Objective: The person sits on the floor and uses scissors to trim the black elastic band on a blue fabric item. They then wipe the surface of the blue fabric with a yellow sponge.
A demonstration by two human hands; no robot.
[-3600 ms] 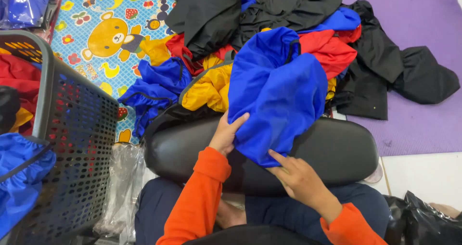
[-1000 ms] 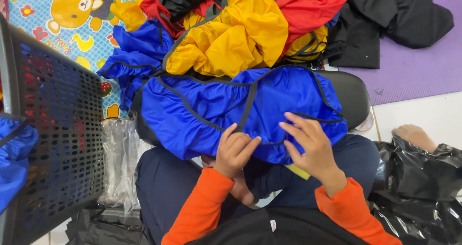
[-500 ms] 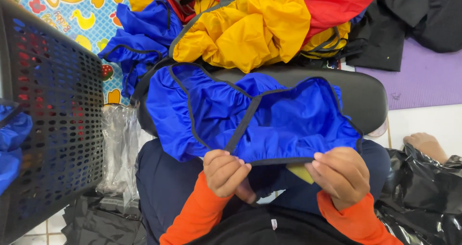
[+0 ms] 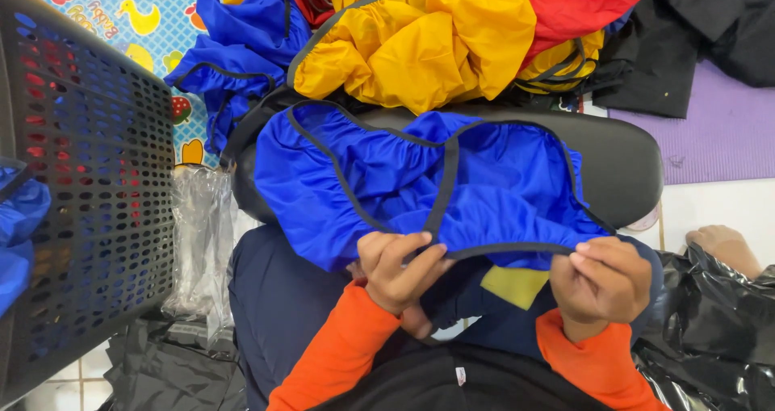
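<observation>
The person's left hand (image 4: 395, 270) and right hand (image 4: 601, 286) each have their grip clenched on the near black-trimmed hem of a bright blue gathered garment of thin, slightly shiny cloth (image 4: 420, 189), which lies spread across a black padded cushion with rounded ends (image 4: 613, 165) set over the lap. The left fingers (image 4: 412, 253) pinch the point where a black trim strip running down the middle meets the hem; the right fingers (image 4: 605, 253) hold the same hem further along, and the edge runs taut between them. The blue cloth is puckered along its elastic border, its far edge lying just under a crumpled yellow garment with grey trim (image 4: 420, 39) and near a red garment (image 4: 581, 7). More blue cloth (image 4: 234, 56) hangs off the cushion's left end over a colourful cartoon-printed floor mat (image 4: 121, 15). To the left a black perforated plastic basket (image 4: 89, 185) stands close, leaving a narrow gap filled by a clear crinkled plastic bag (image 4: 198, 241). On the right lie a purple mat (image 4: 718, 128), black garments (image 4: 710, 31) and a glossy black plastic bag (image 4: 710, 330).
</observation>
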